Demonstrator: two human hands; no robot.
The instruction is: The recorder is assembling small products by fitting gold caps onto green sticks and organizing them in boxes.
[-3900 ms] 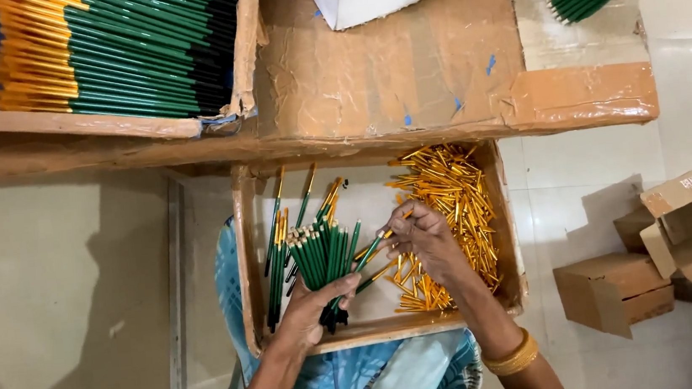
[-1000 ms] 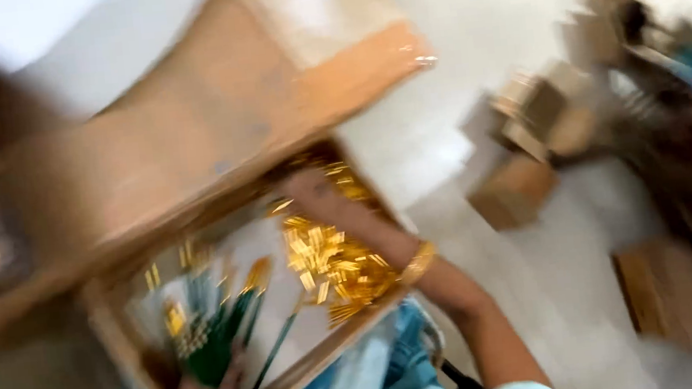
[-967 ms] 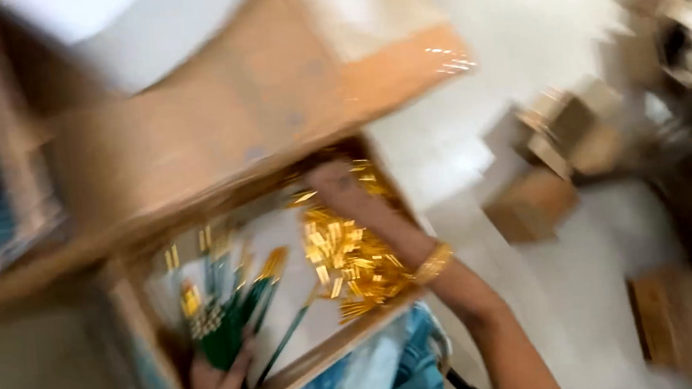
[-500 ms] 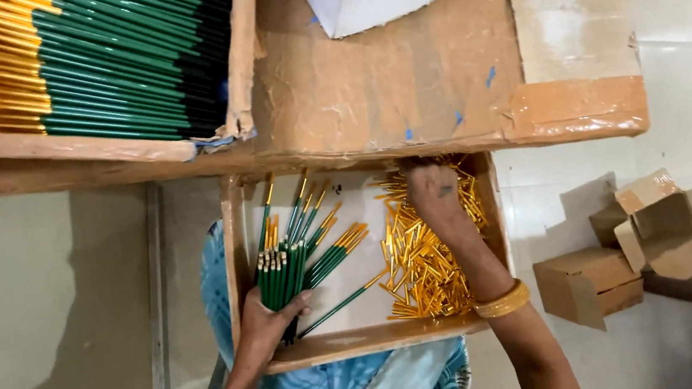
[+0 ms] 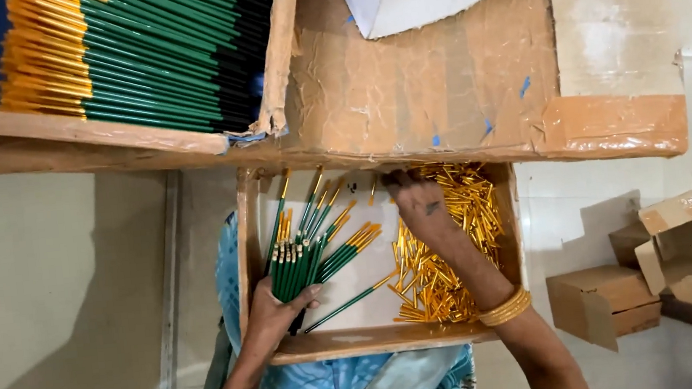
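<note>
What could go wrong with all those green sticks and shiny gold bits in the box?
The left hand grips a fanned bunch of green sticks only at one end, so some might slip out and scatter. One loose green stick already lies apart in the tray. The right hand reaches into the heaped gold caps, piled against the tray's right wall, so a few could perhaps spill over the side.

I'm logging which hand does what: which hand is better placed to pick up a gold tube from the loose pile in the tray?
Right. The right hand already rests on the gold tubes, while the left hand grips the bundle of green sticks on the tray's other side.
</note>
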